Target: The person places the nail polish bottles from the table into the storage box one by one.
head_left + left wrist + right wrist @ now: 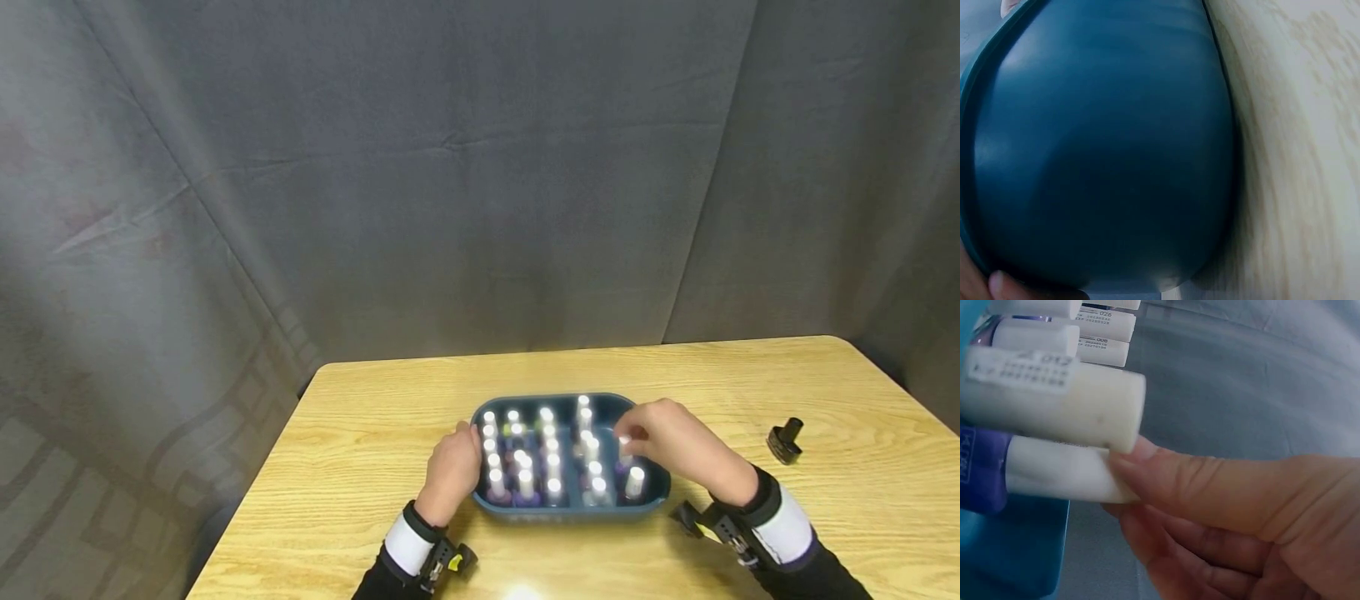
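Observation:
A dark teal oval bin [570, 512] stands on the table, filled with rows of small bottles with white caps. At the bin's left end my left hand [454, 462] grips the rim; in the left wrist view, fingertips [1013, 287] show at the bin wall's [1116, 137] lower corner. My right hand [678, 442] reaches into the right end. Its thumb and fingers pinch the white cap [1063, 469] of a purple nail polish bottle [985, 469]. Just beside that bottle, a labelled white cap [1054, 400] partly covers the view. Glare blurs most caps in the head view.
A black round-based object with a short stem [785, 440] lies on the wooden table [360, 467] to the right of the bin. A grey cloth [480, 183] hangs behind the table.

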Demonstrator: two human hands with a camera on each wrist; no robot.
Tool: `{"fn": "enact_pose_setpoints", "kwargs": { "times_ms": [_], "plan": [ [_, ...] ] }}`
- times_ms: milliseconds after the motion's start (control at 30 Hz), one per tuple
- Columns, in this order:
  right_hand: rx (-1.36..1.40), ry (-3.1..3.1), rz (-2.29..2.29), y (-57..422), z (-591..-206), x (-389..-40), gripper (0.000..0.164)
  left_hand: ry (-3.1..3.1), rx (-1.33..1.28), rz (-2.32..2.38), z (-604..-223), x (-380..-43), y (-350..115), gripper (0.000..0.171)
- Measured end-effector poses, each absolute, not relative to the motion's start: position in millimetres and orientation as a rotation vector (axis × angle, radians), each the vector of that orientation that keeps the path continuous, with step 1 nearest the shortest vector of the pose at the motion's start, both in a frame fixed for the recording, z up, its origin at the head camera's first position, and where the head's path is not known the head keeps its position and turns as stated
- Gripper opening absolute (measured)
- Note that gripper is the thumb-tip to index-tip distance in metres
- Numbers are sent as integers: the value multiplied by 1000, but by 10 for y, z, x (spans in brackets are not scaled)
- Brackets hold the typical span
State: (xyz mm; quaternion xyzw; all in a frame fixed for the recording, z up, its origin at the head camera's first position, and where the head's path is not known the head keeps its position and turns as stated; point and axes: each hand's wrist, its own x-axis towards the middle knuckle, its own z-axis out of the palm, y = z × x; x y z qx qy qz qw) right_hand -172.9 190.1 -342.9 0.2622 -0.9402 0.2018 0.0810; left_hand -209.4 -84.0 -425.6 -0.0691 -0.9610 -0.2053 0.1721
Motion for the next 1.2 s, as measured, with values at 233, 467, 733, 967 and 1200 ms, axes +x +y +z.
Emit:
{"fn": "enact_pose_setpoints", "kwargs": {
  "times_ms": [233,467,733,967,1200],
  "plan": [
    [756,-2855,536,1903,-3442,-1716,8,-2742,-187,-596,-4253,-2092,-838,27],
    [732,-2866,500,1903,-3462,-1713,8,-2753,-176,-604,-4244,-2092,-835,27],
    [783,-2829,483,1921,-3467,-1731,10,-2741,-192,-582,-4241,-2095,-830,27],
    [830,-2851,519,1940,-3470,-1752,8,-2738,-176,-589,-4254,-2102,-830,27],
    [897,-2899,577,1977,-3431,-1753,7,-2771,-162,-616,-4225,-2090,-828,27]
  ]
}}
